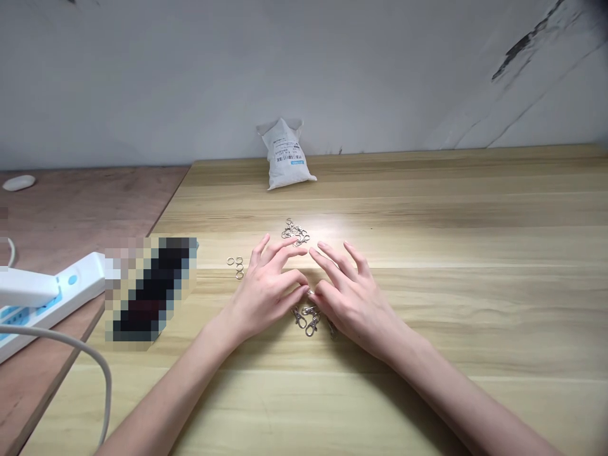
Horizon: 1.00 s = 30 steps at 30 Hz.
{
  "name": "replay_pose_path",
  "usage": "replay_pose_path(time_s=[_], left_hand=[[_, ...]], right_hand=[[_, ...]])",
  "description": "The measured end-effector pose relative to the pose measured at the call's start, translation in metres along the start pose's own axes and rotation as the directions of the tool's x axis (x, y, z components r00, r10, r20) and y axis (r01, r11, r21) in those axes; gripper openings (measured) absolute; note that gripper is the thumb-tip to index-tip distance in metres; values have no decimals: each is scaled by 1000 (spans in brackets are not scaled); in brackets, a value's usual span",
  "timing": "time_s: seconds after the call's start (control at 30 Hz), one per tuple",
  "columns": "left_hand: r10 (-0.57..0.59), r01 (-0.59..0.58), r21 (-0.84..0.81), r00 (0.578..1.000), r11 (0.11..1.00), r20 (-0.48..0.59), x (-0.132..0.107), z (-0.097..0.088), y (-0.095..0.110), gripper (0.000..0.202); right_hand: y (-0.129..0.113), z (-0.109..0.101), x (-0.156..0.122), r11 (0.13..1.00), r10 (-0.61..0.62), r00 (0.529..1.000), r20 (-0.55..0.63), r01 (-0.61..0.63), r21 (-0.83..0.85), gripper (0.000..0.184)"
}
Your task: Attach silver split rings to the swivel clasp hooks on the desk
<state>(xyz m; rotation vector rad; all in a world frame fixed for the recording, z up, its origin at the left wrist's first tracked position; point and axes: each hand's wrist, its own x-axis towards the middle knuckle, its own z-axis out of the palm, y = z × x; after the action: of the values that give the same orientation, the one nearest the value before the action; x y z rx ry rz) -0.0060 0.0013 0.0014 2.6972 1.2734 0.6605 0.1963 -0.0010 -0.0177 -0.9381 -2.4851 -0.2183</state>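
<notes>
Both hands meet at the middle of a light wooden table. My left hand and my right hand pinch thumb and forefinger together around a small silver piece between them, while the other fingers spread out. Just below the fingertips lie a few silver lobster clasps. A small heap of clasps sits beyond the hands. Three silver split rings lie left of my left hand.
A white sealed bag with a printed label stands at the back near the wall. At the left, a white power strip with a cable lies across a reddish table, next to a blurred-out dark object.
</notes>
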Motion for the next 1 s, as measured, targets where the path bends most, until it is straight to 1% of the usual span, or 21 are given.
replay_pose_path(time_s=[0.1, 0.23, 0.4, 0.5, 0.6, 0.67, 0.73, 0.8, 0.9, 0.97, 1.0], left_hand=[[-31, 32, -37, 999, 999, 25, 0, -2, -2, 14], [-71, 73, -59, 997, 996, 33, -1, -6, -3, 12], [-69, 72, -50, 997, 996, 46, -1, -6, -6, 11], [-76, 77, -68, 997, 995, 14, -1, -6, -6, 13], [-113, 108, -119, 993, 987, -38, 0, -6, -3, 11], [-154, 144, -180, 987, 973, -42, 0, -7, -1, 11], [-193, 181, -256, 981, 950, -24, 1, -7, 1, 12], [-211, 196, -319, 978, 927, -10, 1, -7, 2, 13], [-195, 176, -371, 981, 912, -16, 2, -7, 3, 12], [-178, 157, -386, 984, 909, -20, 1, -6, 3, 12], [-172, 150, -387, 985, 910, -22, 1, -6, 3, 13]], right_hand=[[1, -1, 0, 1000, 9, 1000, -11, -8, 13, 27], [3, -3, 1, 999, 35, 996, -85, -32, 43, 21], [5, -7, 1, 996, 62, 986, -157, -50, 76, 17], [5, -10, 1, 998, 43, 987, -157, -34, 62, 14], [2, -11, 0, 1000, -1, 992, -128, 3, 10, 13], [-2, -10, 1, 999, -30, 994, -108, 28, -25, 13], [-4, -9, 1, 999, -34, 995, -98, 30, -34, 12], [-4, -9, 1, 1000, -2, 995, -104, 2, -1, 11], [0, -10, 1, 991, 96, 988, -120, -83, 107, 16], [4, -12, 1, 976, 146, 984, -103, -126, 180, 21], [5, -12, 1, 969, 155, 984, -88, -134, 210, 20]])
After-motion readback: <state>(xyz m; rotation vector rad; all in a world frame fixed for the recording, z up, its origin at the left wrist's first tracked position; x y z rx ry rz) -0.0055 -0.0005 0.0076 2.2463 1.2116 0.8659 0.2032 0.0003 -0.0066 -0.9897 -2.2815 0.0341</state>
